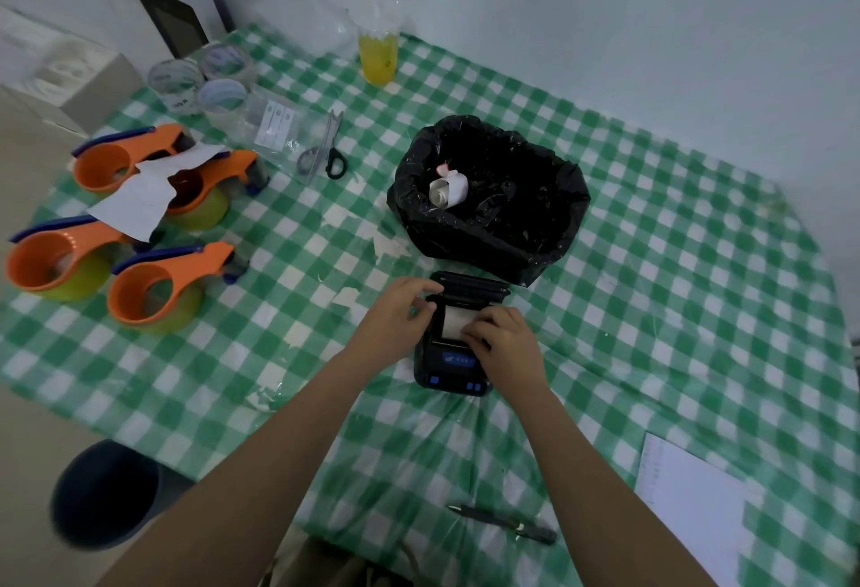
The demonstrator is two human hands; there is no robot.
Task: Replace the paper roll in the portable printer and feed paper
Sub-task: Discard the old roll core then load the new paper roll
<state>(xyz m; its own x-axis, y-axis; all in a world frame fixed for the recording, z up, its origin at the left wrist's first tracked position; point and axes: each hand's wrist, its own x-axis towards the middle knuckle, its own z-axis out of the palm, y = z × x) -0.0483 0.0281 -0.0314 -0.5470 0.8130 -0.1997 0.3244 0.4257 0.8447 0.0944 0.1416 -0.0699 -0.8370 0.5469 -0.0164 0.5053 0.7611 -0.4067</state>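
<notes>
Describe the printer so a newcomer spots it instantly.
Start from the green checked tablecloth and find the black bin bag in the middle. Just nearer the person sits the printer, under both hands. It is the only black box with blue buttons, lid open, white paper roll inside.

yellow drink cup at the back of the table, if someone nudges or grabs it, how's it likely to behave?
The drink cup looks tall and narrow, with a straw sticking up, so a push near the top could probably tip it. It appears mostly full of yellow liquid, so likely fairly heavy for its size. The walls look like thin clear plastic, so a firm squeeze may flex them.
</notes>
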